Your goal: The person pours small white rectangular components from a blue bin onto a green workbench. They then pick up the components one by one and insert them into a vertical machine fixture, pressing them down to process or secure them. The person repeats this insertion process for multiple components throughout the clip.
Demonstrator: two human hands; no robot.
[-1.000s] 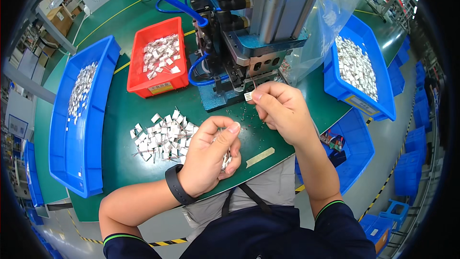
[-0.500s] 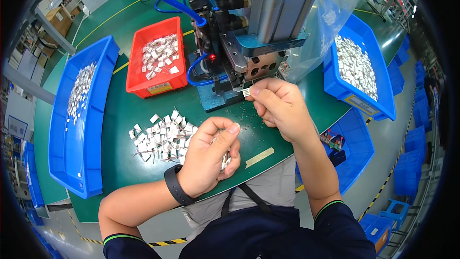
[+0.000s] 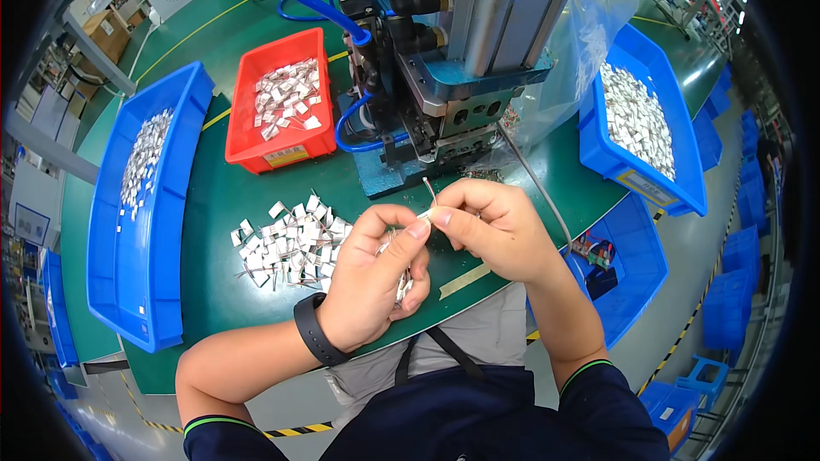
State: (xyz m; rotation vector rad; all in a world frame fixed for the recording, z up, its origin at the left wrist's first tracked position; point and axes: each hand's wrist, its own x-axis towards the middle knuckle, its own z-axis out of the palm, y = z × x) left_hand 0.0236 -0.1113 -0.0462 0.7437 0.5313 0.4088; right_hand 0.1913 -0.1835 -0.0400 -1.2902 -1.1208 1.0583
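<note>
My right hand (image 3: 491, 226) is closed in a pinch on a small white connector (image 3: 433, 212), from which a thin lead sticks up. Its fingertips meet the thumb and forefinger of my left hand (image 3: 371, 269), and the fingers hide most of that piece. Curled in my left palm are several more white connectors (image 3: 403, 283), partly covered by the fingers. Just left of this hand, a loose pile of white connectors with thin leads (image 3: 295, 243) lies on the green table. Behind both hands stands a pneumatic press (image 3: 478, 111) with a metal front block.
A red bin (image 3: 242, 149) and a long blue bin (image 3: 162, 290), both holding white pieces, stand to the left. Another blue bin (image 3: 598, 158) of white pieces is at the right, above a lower blue bin (image 3: 641, 290). A tape strip (image 3: 464, 282) marks the table's front edge.
My right hand has drawn back from the press, moving down and left to meet my left fingertips. The press's red light no longer shows. My left hand has stayed in place.
</note>
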